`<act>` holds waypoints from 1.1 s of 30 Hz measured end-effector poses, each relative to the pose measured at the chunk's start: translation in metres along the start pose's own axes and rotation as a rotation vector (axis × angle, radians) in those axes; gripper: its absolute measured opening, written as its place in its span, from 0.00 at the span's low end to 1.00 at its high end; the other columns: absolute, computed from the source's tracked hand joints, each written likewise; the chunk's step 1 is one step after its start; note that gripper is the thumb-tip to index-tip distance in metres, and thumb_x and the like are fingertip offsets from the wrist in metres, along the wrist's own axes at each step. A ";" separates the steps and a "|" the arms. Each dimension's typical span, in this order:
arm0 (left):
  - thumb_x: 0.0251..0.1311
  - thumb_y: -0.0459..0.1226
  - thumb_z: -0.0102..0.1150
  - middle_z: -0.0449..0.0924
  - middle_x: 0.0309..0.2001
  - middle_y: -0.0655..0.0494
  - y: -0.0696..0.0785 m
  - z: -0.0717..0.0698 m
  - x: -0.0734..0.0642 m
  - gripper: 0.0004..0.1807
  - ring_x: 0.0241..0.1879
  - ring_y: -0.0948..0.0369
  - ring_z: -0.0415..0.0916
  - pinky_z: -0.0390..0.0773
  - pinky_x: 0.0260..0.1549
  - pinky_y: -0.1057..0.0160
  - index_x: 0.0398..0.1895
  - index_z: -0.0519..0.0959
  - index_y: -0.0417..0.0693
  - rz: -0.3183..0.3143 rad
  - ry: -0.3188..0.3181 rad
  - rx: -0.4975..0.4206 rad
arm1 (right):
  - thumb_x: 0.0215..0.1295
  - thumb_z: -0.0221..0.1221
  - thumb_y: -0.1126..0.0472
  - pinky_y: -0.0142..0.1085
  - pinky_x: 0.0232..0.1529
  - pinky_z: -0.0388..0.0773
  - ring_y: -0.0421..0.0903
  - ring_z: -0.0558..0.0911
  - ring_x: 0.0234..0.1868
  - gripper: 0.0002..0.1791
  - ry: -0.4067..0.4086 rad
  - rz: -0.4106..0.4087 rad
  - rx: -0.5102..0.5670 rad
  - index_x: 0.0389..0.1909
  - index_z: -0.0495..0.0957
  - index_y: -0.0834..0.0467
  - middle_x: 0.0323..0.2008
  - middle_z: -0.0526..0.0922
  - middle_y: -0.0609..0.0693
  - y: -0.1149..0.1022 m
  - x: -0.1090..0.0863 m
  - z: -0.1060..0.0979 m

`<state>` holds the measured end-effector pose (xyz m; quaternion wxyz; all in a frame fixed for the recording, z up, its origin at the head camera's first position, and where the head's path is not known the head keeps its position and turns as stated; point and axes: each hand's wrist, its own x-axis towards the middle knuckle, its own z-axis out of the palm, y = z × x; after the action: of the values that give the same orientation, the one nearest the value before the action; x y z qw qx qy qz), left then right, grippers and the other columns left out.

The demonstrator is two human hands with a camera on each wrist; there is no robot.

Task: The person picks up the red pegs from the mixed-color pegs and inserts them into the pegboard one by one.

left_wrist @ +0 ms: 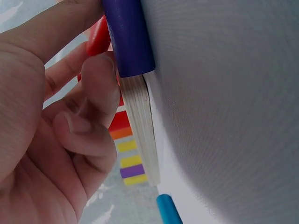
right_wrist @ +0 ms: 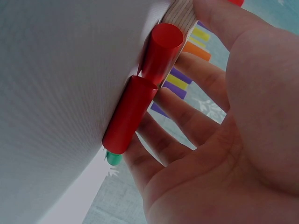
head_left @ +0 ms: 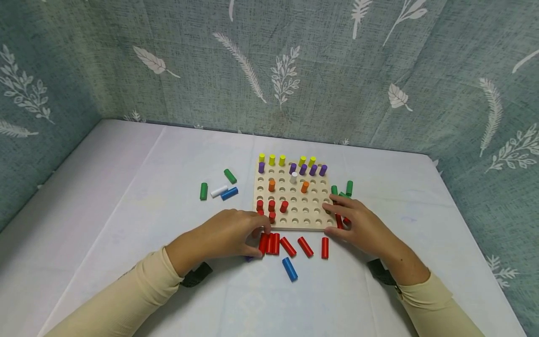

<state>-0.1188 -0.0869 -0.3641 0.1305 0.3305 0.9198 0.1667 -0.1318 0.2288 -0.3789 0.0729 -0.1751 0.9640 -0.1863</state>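
Observation:
A pale wooden pegboard (head_left: 294, 229) lies on the table with coloured pegs standing in some of its holes. At its front left corner, my left hand (head_left: 236, 232) pinches a red peg (left_wrist: 98, 37) between thumb and fingertips. A purple peg (left_wrist: 131, 39) lies on the table just under that hand. My right hand (head_left: 364, 224) rests at the board's right side, fingers spread along the edge and thumb at the front corner. Beneath its palm lie two red pegs (right_wrist: 131, 114) beside the board. Standing red pegs (head_left: 284, 206) fill holes at the board's front left.
Several loose red pegs (head_left: 305, 246) and a blue peg (head_left: 289, 269) lie in front of the board. To its left are green pegs (head_left: 204, 191), a white peg (head_left: 219, 191) and another blue peg (head_left: 229, 194). More green pegs (head_left: 349, 188) lie at the right. A patterned curtain (head_left: 269, 70) hangs behind.

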 end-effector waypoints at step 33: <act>0.50 0.41 0.77 0.80 0.26 0.75 -0.009 -0.003 0.000 0.10 0.29 0.71 0.74 0.78 0.33 0.72 0.30 0.81 0.60 0.071 -0.011 -0.169 | 0.57 0.72 0.50 0.58 0.67 0.70 0.62 0.64 0.74 0.37 0.008 -0.006 0.002 0.68 0.74 0.49 0.74 0.65 0.55 0.001 0.001 0.003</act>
<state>-0.1250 -0.0940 -0.3651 0.1569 0.3516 0.8893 0.2467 -0.1326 0.2285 -0.3819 0.0685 -0.1771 0.9636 -0.1882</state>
